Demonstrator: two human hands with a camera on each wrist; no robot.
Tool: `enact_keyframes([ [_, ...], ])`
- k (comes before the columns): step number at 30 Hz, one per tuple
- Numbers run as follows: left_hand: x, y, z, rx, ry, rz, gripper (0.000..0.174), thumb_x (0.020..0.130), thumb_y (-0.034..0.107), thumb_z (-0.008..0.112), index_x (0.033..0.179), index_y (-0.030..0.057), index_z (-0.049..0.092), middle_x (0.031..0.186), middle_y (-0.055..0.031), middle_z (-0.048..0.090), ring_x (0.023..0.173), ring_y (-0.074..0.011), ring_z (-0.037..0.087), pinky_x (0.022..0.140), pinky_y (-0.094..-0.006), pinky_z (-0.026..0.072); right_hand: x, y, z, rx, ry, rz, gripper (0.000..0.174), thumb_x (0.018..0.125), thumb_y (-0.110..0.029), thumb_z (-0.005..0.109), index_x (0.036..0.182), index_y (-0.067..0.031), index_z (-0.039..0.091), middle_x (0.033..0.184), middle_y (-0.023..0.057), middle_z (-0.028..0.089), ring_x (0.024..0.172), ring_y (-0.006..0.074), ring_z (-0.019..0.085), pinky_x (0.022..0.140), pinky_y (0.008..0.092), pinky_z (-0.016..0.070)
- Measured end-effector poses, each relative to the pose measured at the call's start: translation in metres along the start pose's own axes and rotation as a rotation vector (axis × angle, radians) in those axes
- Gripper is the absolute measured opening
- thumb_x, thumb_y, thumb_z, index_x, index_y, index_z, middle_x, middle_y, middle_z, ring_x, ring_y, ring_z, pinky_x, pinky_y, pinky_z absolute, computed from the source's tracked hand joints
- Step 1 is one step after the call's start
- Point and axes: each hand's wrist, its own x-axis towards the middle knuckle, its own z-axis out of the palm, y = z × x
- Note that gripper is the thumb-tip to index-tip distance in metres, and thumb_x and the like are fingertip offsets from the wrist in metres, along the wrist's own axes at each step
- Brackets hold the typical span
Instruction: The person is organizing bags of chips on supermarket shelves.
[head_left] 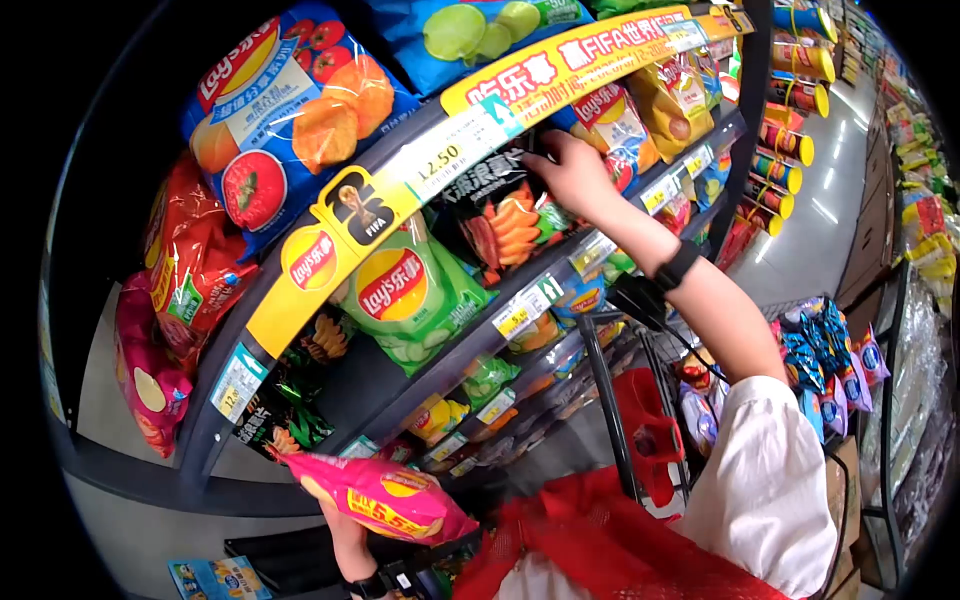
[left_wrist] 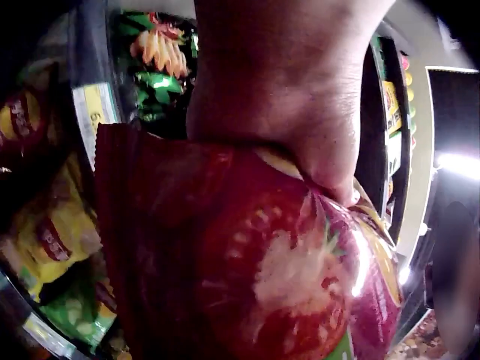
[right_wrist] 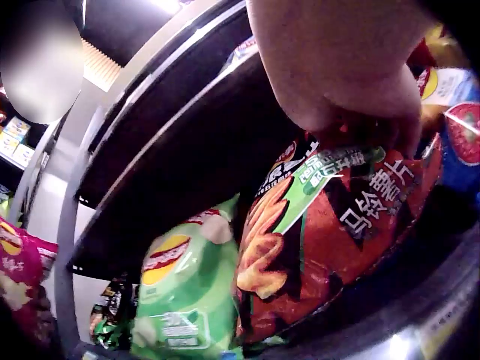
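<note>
My left hand [head_left: 346,540] holds a pink chip bag [head_left: 390,500] low at the shelf's near end. The left wrist view shows that hand [left_wrist: 281,97] against the bag [left_wrist: 225,247], which has a tomato printed on it; most fingers are hidden. Up on the shelf, my right hand [head_left: 580,180] grips the upper edge of a black chip bag [head_left: 505,230]. In the right wrist view the hand [right_wrist: 345,82] has its fingers curled at the top of this black and red bag [right_wrist: 322,247]. A green bag [right_wrist: 187,285] stands beside it.
A curved shelf rim [head_left: 380,200] with price labels crosses the view. Blue bags [head_left: 290,110] are above, red bags [head_left: 195,270] at the left. A cart with a red seat [head_left: 645,430] and several snack packs [head_left: 815,360] stands at the right, near an aisle [head_left: 815,180].
</note>
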Motion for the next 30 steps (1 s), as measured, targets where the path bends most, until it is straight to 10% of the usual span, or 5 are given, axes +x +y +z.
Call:
enact_keyframes([
  [7,0.034,0.010,0.066,0.122,-0.220,0.081,0.027,0.090,0.021,0.049,0.109,0.0016,0.048,0.108,-0.0081,0.054,0.095,-0.0156,0.056,0.079,-0.0298,0.0476,-0.136,0.027,-0.130,0.233,0.125,0.274,0.030,0.083,-0.012,0.059,0.107,0.0054,0.052,0.096,0.0105,0.062,0.087,0.0147,0.058,0.077,0.0257,0.0454],
  [10,0.038,0.014,0.100,0.330,-0.311,0.294,0.018,0.084,0.010,0.051,0.082,-0.0056,0.059,0.072,-0.0061,0.063,0.066,-0.0104,0.057,0.059,-0.0249,0.0438,-0.214,0.075,-0.188,0.215,0.165,0.526,0.022,0.088,-0.010,0.052,0.105,0.0039,0.054,0.095,0.0047,0.061,0.085,0.0092,0.055,0.077,0.0228,0.0433],
  [14,0.049,0.011,0.142,0.314,-0.498,0.210,0.025,0.086,0.017,0.055,0.081,-0.0074,0.057,0.067,-0.0071,0.061,0.065,-0.0089,0.055,0.057,-0.0261,0.0429,-0.329,0.127,-0.237,0.156,0.257,0.828,0.017,0.089,-0.012,0.051,0.098,0.0017,0.056,0.087,0.0020,0.060,0.075,0.0068,0.052,0.069,0.0223,0.0418],
  [20,0.047,0.007,0.199,0.215,-0.584,0.192,0.022,0.086,0.017,0.058,0.082,-0.0052,0.060,0.068,-0.0020,0.061,0.063,-0.0057,0.053,0.056,-0.0233,0.0426,-0.418,0.174,-0.257,0.076,0.326,1.102,0.019,0.088,-0.022,0.052,0.082,-0.0050,0.058,0.068,-0.0022,0.056,0.055,0.0064,0.047,0.047,0.0226,0.0374],
  [30,0.038,-0.012,0.228,0.171,-0.724,0.132,0.025,0.086,0.020,0.059,0.085,-0.0051,0.061,0.070,-0.0053,0.063,0.065,-0.0073,0.056,0.059,-0.0246,0.0448,-0.404,0.208,-0.248,-0.402,0.056,1.040,0.032,0.085,-0.029,0.054,0.099,0.0005,0.056,0.087,0.0142,0.061,0.078,0.0245,0.059,0.068,0.0366,0.0477],
])
